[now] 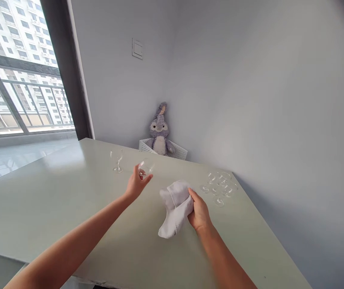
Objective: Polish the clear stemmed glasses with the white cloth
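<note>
My left hand (137,182) is closed around a clear wine glass (146,165) over the far side of the table, thumb and fingers on either side of it. Its lower part is hidden by the hand. In my right hand (199,209) is a folded pale cloth (176,206), pinched at its right edge, with a loose end hanging toward me. Left of the held glass, another clear wine glass (117,160) stands upright on the table. Several more clear wine glasses (219,186) stand close together near the table's right edge, beyond my right hand.
The pale green table (54,208) reaches to the grey walls. Behind its far edge, a purple plush rabbit (160,138) sits in a white perforated basket (179,152) in the corner. A light switch (137,49) is on the wall, and a large window (21,72) is at the left.
</note>
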Tool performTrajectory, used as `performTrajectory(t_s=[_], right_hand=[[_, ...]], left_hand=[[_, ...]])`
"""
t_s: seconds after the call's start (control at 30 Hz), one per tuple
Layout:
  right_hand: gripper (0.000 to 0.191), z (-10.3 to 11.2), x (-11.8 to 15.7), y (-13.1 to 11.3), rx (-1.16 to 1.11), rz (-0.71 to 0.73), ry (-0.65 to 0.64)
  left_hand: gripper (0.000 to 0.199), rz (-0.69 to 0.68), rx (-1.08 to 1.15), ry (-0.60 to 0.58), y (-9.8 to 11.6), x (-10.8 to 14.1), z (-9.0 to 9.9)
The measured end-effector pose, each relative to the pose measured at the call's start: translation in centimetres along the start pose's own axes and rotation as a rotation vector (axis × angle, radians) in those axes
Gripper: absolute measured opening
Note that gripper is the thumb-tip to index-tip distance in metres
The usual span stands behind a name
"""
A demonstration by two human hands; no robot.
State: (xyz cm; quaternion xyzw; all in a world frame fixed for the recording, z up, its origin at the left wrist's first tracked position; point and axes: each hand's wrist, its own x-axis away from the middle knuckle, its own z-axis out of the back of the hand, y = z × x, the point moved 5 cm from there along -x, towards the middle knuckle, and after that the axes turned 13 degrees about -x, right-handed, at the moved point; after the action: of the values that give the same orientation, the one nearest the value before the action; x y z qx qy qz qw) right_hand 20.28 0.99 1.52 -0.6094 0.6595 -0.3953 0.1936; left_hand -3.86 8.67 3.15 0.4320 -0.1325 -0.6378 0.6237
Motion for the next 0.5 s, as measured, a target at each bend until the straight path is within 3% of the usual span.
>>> performTrajectory(t_s=[0.13,0.27,0.37,0.5], right_hand=[[0.035,2.0,-1.1,1.1,-0.191,0.043,0.158],[0.039,3.5,-0.7,0.7,-0.098,0.287,0.191],[0.041,1.9,0.8,0.9,0.249,0.412,0.021],[0.041,-2.4,3.4,2.8,0.587,0.431,-0.386]], left_hand=[[0.056,-0.208,-0.238,-0.065,1.7,2.3,-3.2],[0.055,-0.382,-0.332,-0.061,1.4,4.4,-5.5],[0.054,-0.476,-0.388,-0.031,1.7,5.3,-5.9],[0.050,-0.540,-0.426,-0.013,2.6,6.0,-5.3]])
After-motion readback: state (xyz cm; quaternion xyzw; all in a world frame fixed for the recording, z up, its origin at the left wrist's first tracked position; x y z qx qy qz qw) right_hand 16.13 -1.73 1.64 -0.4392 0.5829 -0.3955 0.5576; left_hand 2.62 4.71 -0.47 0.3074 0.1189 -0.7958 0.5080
